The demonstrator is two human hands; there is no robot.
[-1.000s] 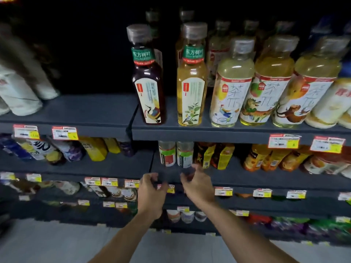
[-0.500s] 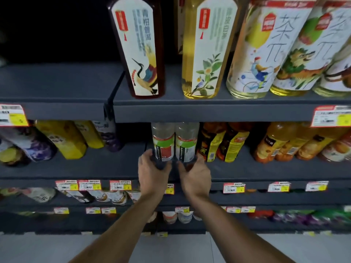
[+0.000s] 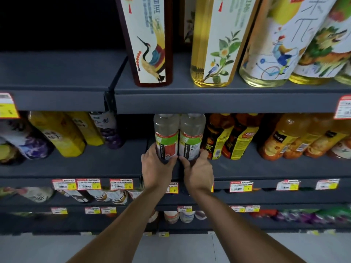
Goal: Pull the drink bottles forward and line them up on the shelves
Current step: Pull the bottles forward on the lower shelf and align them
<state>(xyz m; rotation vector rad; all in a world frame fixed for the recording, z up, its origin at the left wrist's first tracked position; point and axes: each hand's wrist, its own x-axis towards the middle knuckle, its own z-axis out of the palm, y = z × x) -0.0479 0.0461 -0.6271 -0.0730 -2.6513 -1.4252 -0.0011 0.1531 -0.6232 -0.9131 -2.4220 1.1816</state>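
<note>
Dark grey shelving fills the frame in tiers. The top shelf (image 3: 209, 103) runs across the upper half and carries tall tea bottles standing upright at its front lip: a dark bottle with a crane label (image 3: 150, 40), a pale yellow one with a flower label (image 3: 214, 44), and rounder bottles toward the upper right. They already sit forward, presumably faced so the labels read from the aisle.

The middle shelf (image 3: 95, 164), at centre frame, holds its stock further back, which is likely why it is being worked on. At left are yellow and purple bottles, at right yellow-labelled dark bottles (image 3: 228, 139) and orange juice bottles (image 3: 284, 137).

Between them stand two clear bottles with green-and-white labels, touching side by side. The left hand (image 3: 157, 164) is wrapped around the base of the left clear bottle (image 3: 166, 137), and the right hand (image 3: 198, 168) is wrapped around the base of the right clear bottle (image 3: 192, 137). A low grip probably lets each bottle slide forward without tipping, and taking both together keeps them level with each other. They are still set back from the shelf edge, so the pull looks unfinished.

Price tags (image 3: 121, 184) line the lips below.
</note>
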